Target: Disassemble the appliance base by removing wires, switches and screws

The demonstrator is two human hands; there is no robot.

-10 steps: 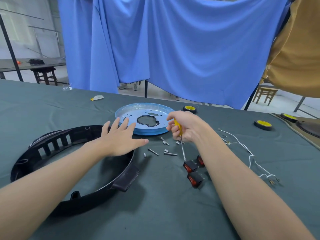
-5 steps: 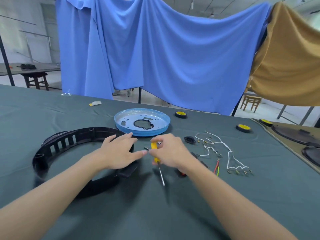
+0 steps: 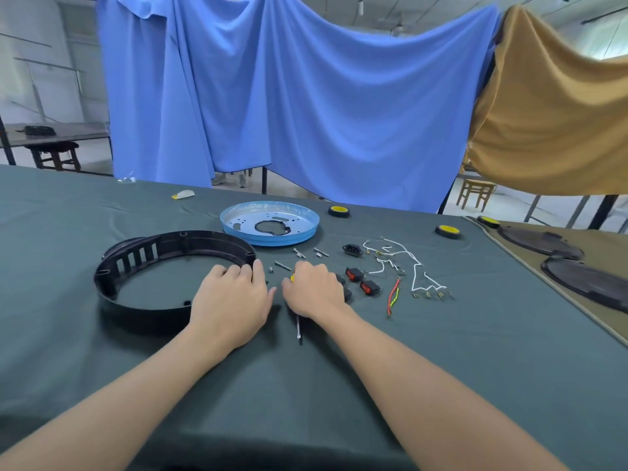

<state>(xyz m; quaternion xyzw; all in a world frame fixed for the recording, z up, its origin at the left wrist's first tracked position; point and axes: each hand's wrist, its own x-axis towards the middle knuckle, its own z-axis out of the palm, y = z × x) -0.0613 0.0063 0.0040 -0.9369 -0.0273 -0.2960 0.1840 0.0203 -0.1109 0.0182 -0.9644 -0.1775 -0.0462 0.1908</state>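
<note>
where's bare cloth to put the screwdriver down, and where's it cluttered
Free: the near cloth between the left forearm and right forearm, the stretch right of that forearm below the red-yellow wire, and inside the black ring. Crowded: the strip from the screws past the switches to the white wires.

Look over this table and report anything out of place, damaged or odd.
Nothing stands out. The screws, switches and wires lie in loose groups on the cloth near the blue plate; the black ring shows no break. The right hand holds the screwdriver, shaft toward the person.
</note>
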